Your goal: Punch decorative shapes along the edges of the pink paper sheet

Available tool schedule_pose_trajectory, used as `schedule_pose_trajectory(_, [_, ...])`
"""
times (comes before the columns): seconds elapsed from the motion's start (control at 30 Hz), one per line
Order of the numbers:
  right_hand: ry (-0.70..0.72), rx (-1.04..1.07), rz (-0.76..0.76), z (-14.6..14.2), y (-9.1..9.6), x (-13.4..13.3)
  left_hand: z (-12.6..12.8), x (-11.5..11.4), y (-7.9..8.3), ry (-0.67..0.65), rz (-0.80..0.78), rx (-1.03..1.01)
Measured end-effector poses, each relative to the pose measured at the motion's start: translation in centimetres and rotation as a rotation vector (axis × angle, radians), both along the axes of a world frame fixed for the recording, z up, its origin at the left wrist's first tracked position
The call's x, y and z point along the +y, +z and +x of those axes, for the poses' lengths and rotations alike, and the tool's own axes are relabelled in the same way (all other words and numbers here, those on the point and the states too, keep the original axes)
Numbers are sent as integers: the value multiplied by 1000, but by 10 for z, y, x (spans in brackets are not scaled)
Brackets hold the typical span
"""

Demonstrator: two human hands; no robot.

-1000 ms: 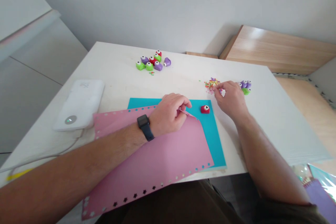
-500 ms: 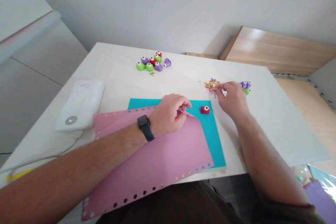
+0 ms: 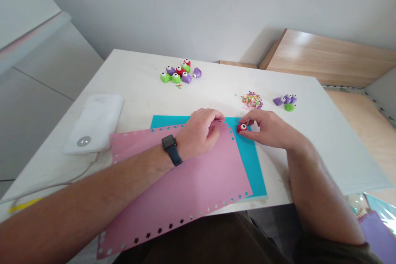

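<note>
A pink sheet of paper (image 3: 198,181), with small star-shaped holes along its edges, lies partly over a blue sheet (image 3: 252,161). My left hand (image 3: 202,130), with a watch on the wrist, rests on the pink sheet near its upper right corner. Its thumb is apart from the curved fingers, whose tips touch the paper by the corner. Beside that corner, over the blue sheet, a small red paper punch (image 3: 241,128) with a white button is between the thumb and fingers of my right hand (image 3: 267,130). Just beyond lies a heap of colourful punched paper bits (image 3: 252,100).
Several purple, green and red punches (image 3: 176,77) stand at the back of the white table (image 3: 139,86). More purple and green punches (image 3: 287,100) are at the right. A white power bank (image 3: 95,123) with a cable lies on the left. Wooden boards (image 3: 324,57) stand behind.
My right hand has come from the paper bits to the red punch and taken hold of it. My left hand has loosened its pinch, and the lifted corner of pink paper has gone down.
</note>
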State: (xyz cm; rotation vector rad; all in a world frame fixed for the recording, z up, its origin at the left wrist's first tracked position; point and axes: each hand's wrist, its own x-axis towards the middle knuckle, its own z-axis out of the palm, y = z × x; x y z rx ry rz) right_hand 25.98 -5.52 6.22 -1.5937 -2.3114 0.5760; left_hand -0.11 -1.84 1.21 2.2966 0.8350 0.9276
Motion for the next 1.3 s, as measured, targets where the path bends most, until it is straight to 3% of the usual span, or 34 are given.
schedule_pose_trajectory(0.43, [85,15,53,-2,4,-3,1,1,-8,57,-51,-29])
schedule_pose_trajectory(1.3, [170,16,-2,-6,12,-10,2,13,2,40,-7,103])
